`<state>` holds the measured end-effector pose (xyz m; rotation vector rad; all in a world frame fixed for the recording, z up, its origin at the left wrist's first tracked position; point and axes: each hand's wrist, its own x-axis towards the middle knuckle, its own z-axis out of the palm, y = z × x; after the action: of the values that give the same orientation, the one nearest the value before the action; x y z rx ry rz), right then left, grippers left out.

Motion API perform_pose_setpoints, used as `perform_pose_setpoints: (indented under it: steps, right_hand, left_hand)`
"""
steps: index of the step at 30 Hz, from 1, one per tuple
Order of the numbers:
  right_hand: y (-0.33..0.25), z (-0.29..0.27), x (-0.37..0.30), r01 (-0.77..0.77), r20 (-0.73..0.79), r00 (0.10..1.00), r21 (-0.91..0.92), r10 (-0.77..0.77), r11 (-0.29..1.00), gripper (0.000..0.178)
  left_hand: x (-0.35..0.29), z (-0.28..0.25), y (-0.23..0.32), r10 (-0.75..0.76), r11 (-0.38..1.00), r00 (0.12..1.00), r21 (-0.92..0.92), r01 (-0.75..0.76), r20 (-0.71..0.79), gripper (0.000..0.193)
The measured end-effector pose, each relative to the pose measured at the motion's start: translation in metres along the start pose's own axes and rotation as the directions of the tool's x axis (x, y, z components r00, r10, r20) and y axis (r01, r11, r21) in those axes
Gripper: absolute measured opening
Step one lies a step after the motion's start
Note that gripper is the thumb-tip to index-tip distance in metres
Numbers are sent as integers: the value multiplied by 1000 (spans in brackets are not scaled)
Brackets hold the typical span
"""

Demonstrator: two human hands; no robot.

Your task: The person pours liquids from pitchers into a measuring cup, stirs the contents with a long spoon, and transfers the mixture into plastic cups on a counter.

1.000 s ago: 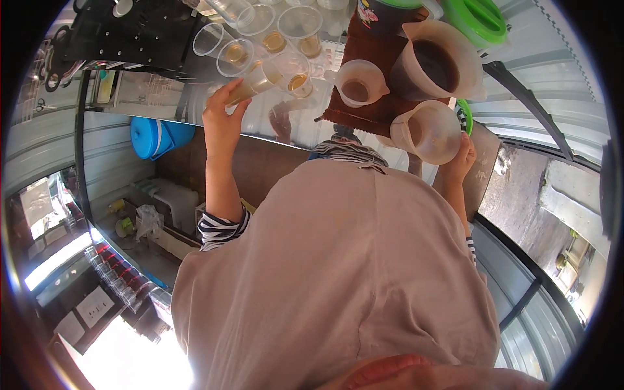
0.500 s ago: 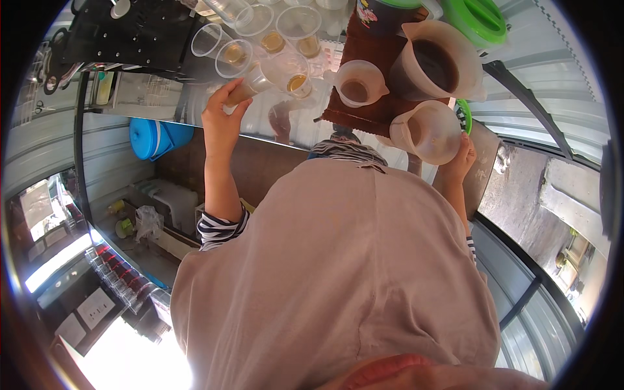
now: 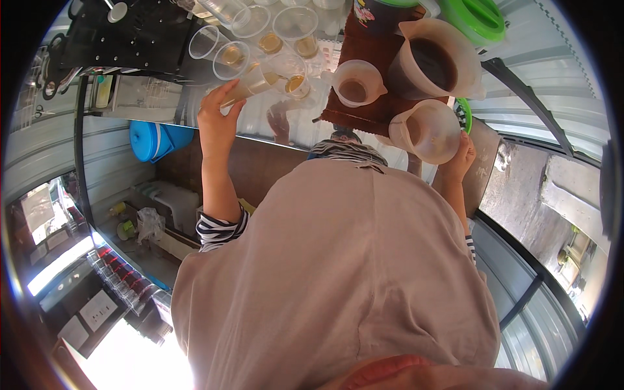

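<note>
My left hand (image 3: 218, 120) is closed round the lower end of a small clear cup (image 3: 250, 84) with a little light-brown liquid in it. That cup leans over with its mouth at a clear plastic cup (image 3: 286, 67). Whether liquid runs between them I cannot tell. Several more clear plastic cups (image 3: 296, 25) stand close by, some with amber liquid at the bottom. On the right, my right hand (image 3: 464, 155) is closed on the handle side of a translucent plastic jug (image 3: 442, 133), tilted so that its inside shows.
A brown cloth (image 3: 369, 55) on the shiny metal counter (image 3: 260, 120) carries a large jug of dark liquid (image 3: 406, 65) and a smaller jug (image 3: 356, 83). A green lid (image 3: 478, 19) lies at the far right, a black perforated panel (image 3: 123, 39) at the far left. Below hangs a blue bucket (image 3: 153, 140).
The small cup in my left hand has tipped further over, and the hand has shifted slightly left. My right hand and its jug have hardly moved.
</note>
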<state>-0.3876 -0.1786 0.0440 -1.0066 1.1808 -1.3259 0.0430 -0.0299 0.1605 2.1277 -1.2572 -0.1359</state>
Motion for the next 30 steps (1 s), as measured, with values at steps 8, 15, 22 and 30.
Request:
perform_pose_setpoints:
  steps: [8,15,22,30]
  right_hand:
    - [-2,2,-1,2,-18,1000,-18,-2,1000,29]
    - [-8,6,-2,1,-5,1000,-22,-1,1000,30]
    - [-3,2,1,16,-2,1000,-26,-16,1000,31]
    - [1,1,0,25,-29,999,-45,-27,999,31]
  left_hand:
    - [-1,3,-7,-32,996,999,-84,32,1,43]
    - [-2,10,-10,-161,933,983,-311,180,85,44]
    - [15,10,3,-183,804,975,-551,222,126,45]
    - [73,14,23,5,975,999,-222,4,39,46]
